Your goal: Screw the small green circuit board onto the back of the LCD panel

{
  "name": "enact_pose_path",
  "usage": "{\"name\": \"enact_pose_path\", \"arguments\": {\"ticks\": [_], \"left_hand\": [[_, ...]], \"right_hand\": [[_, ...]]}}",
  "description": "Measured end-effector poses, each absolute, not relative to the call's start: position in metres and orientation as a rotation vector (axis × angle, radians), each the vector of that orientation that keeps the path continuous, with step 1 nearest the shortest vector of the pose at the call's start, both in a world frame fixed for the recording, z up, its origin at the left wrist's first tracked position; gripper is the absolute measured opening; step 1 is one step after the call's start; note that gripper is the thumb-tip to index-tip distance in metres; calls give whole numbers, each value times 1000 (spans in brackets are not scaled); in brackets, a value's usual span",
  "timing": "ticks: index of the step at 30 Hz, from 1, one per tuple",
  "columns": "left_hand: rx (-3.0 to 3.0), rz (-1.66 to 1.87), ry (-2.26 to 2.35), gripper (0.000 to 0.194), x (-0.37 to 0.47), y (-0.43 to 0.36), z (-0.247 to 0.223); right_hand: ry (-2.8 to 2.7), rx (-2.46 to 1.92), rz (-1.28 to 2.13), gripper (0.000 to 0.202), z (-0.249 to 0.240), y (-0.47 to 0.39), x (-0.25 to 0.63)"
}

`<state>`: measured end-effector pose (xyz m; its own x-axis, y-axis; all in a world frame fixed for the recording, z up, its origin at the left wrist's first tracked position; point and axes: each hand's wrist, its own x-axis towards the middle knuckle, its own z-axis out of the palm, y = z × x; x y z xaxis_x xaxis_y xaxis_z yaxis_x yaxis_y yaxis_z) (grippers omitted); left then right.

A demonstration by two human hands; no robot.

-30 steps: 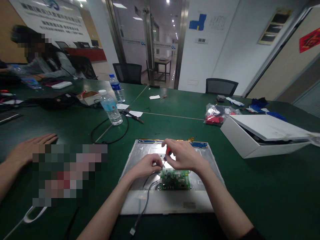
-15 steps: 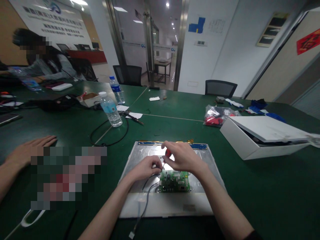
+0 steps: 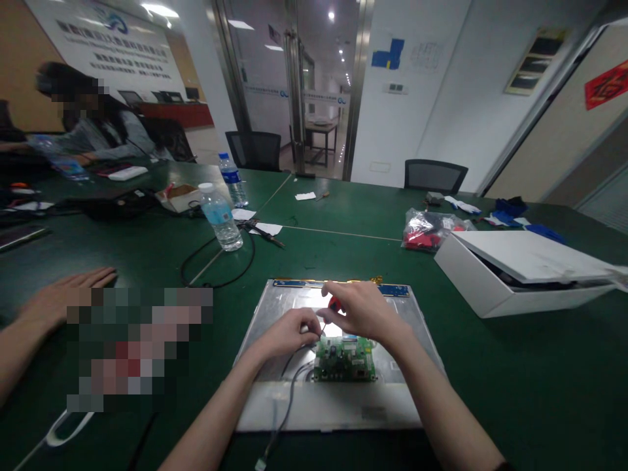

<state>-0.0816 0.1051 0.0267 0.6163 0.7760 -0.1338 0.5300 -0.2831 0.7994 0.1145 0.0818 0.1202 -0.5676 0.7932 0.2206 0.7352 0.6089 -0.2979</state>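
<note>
One red-handled tool (image 3: 335,303) is grasped in the right hand (image 3: 360,309), its thin shaft angled down to the far left corner of the green circuit board (image 3: 343,361), which lies on the metal-backed panel (image 3: 275,301) at the near side of the table (image 3: 515,379). The left hand (image 3: 289,330) has its fingertips bunched there; whether they pinch anything, I cannot tell. A slanted push could make the tip slip and scratch the board or jab those fingers; a forearm could snag the loose cable (image 3: 291,396).
</note>
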Motion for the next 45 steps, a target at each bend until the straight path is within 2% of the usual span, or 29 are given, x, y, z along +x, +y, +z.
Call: {"name": "enact_pose_path", "arguments": {"ticks": [7,11,15,19,23,31,36,45], "left_hand": [[1965,371,1044,11,-82,106,25],[1978,369,1021,10,-83,106,22],[1975,375,1031,15,-83,106,21],[1969,381,1052,10,-83,104,23],[1957,381,1044,12,-83,104,23],[1983,344,1068,12,-83,105,24],[1968,364,1047,13,-82,105,24],[1985,372,1030,13,-84,105,25]], "right_hand": [[-2496,-1148,286,29,122,80,116],[-2498,-1251,265,21,120,82,115],[-2508,-1192,284,25,121,81,115],[-2502,-1164,304,29,121,80,115],[-2507,-1262,275,22,120,82,114],[-2499,-1155,295,29,120,81,116],[-2501,-1261,293,19,118,84,114],[-2490,-1165,328,29,119,82,116]]}}
